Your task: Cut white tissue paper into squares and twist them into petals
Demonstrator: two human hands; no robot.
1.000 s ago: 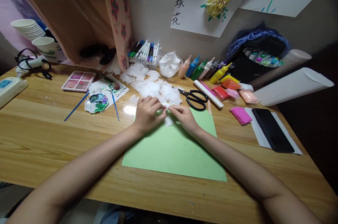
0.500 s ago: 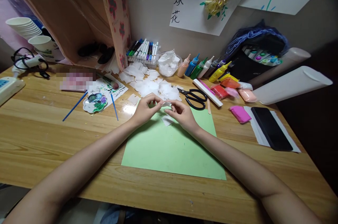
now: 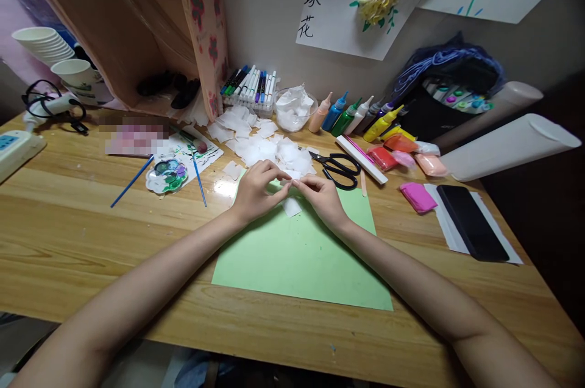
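Note:
Above the far part of a light green sheet (image 3: pixel 301 266), my left hand (image 3: pixel 258 192) and my right hand (image 3: pixel 323 198) meet fingertip to fingertip. Both are closed in a pinch on a small piece of white tissue paper, which the fingers almost fully cover. Just below them, another white tissue piece (image 3: pixel 292 208) lies on the green sheet. Behind my hands spreads a loose pile of white tissue pieces (image 3: pixel 256 149). Black-handled scissors (image 3: pixel 342 172) rest to the right of my right hand.
Left are a paint palette (image 3: pixel 167 176), brushes and paper cups (image 3: pixel 75 74). At the back stand markers (image 3: pixel 251 88), a clear bowl (image 3: pixel 296 114) and paint bottles (image 3: pixel 345 119). Clay packets (image 3: pixel 382 158) and a black phone (image 3: pixel 471 222) lie to the right.
My fingertips have come closer together over the tissue piece, and less of it shows between them. My left thumb is straighter. The view has shifted slightly.

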